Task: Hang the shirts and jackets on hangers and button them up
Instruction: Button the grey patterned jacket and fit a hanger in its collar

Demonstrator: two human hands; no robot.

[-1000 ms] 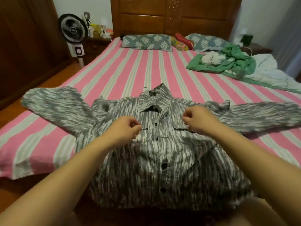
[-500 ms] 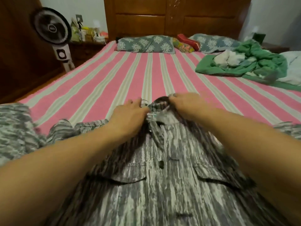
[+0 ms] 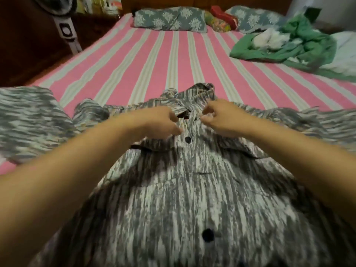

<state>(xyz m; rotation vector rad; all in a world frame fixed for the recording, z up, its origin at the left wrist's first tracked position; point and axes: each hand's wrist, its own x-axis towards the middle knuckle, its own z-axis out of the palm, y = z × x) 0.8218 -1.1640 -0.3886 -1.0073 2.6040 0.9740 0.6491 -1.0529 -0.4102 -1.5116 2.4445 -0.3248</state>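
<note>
Grey shirt [image 3: 173,189]: both hands dropped from collar [image 3: 194,93] to placket.

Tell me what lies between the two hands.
Head view: between the left hand and right hand lies the grey shirt's placket below the collar.

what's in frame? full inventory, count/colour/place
shirt: 1, grey and white streaked, laid flat on the near part of the bed, collar away from the camera
buttons: 2 plainly seen, dark, down the shirt front
bed sheet: 1, pink with pale stripes, covers the bed
pillows: 2, blue-grey with white pattern, at the head of the bed
small cushion: 1, red and multicolour, between the pillows
green cloth: 1 heap, green with white pieces on it, far right of the bed
fan: 1, black and white, on the floor at far left
left hand: on the shirt below the collar, fingers curled
right hand: at the collar, fingers curled; grip unclear
</note>
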